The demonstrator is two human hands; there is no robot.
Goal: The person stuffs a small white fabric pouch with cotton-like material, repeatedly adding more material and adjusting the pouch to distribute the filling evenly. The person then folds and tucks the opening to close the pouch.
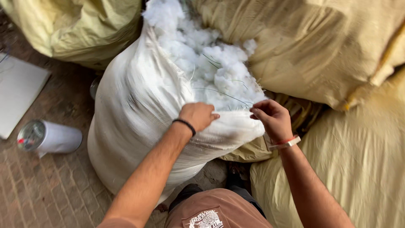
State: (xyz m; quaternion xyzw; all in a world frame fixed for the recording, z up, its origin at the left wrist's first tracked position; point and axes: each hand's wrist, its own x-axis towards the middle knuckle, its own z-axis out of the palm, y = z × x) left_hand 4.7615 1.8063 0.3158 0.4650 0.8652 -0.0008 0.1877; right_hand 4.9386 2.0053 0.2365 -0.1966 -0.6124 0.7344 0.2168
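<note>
A: I'm watching the head view. Left hand is clamping a fold of the white woven sack at its near rim. Right hand is pinching narrow, just right of that rim; something thin may be between the fingertips, I can't tell what.

B: Where's the sack sitting?

A: Upright on the brick floor, wedged between the yellow-green sacks behind and right of it. Its mouth is gaping, and the white fibre fill is heaping above the rim.

B: Risks?

A: I'm thinking the fill is riding too high. If the left grip slips off the fold, the rim is likely springing open and fluff is spilling toward the floor. A hard tug may also be tipping the sack left, toward the white cylindrical can lying beside it. Loose green strands on the fill could snag.
</note>
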